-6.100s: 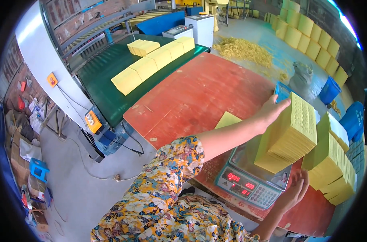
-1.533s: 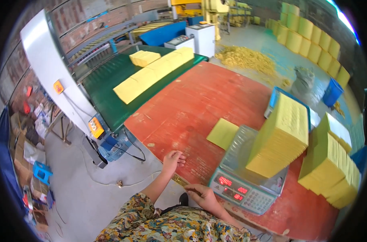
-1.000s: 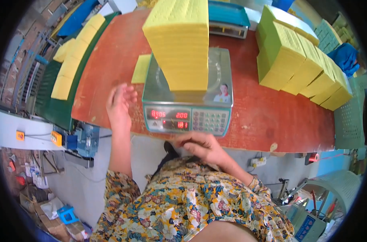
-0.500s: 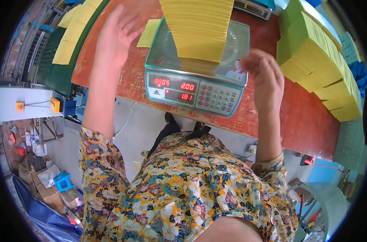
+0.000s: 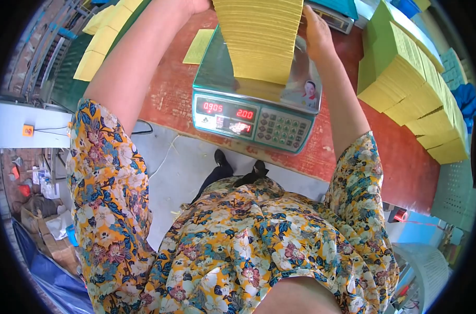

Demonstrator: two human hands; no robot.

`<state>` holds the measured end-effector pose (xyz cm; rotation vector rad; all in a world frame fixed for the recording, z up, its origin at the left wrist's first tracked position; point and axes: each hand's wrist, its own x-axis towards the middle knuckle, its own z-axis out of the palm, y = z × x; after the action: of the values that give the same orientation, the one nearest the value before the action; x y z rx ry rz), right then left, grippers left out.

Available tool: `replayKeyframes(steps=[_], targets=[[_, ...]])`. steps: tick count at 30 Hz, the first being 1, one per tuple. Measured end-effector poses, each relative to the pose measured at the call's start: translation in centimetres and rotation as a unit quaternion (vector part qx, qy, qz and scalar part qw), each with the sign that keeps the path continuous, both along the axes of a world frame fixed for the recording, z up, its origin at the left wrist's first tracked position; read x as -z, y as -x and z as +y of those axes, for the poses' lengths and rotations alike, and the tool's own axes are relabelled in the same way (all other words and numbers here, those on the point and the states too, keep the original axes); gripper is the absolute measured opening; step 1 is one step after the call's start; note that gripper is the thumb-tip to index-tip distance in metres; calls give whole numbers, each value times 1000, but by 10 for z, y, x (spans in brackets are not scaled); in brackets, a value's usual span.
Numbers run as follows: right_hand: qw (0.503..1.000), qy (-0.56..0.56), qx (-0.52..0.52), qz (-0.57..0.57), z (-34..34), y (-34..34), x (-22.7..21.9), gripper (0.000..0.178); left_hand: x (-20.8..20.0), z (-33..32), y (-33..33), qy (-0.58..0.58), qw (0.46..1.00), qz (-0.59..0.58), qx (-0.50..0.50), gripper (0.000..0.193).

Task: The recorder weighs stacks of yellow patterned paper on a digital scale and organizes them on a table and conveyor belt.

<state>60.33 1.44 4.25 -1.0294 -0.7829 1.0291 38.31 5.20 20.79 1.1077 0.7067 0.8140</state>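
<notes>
A tall stack of yellow paper sheets (image 5: 260, 44) stands on the metal pan of a teal digital scale (image 5: 253, 123) with lit red digits. The upper edge of the picture cuts off the top of the stack. At its left side is my left hand (image 5: 198, 5), mostly out of the picture, with the fingers hidden. My right hand (image 5: 317, 32) is up at the stack's right side, its fingers closed in against the paper's edge. Left of the scale lies a small yellow sheet or thin pile (image 5: 198, 46) on the red table.
More yellow paper stacks (image 5: 405, 89) line the right of the worn red table (image 5: 170, 99). Further yellow piles (image 5: 99, 44) sit on a green surface at the left. Behind the scale is another teal-topped device (image 5: 329, 20). Cartons (image 5: 49, 238) and blue sheeting lie at lower left.
Both hands have moved up and inward, from apart in the air to the two sides of the stack. The paper stays on the scale.
</notes>
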Motion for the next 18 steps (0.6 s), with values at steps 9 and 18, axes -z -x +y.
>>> replayKeyframes(steps=[9,18], targets=[[994,9,74,-77,-52,14,-2,42,1,-46,-5,2,995,82,59,43],[975,11,141,-173,-194,42,-24,44,4,-45,31,72,966,91,230,57]])
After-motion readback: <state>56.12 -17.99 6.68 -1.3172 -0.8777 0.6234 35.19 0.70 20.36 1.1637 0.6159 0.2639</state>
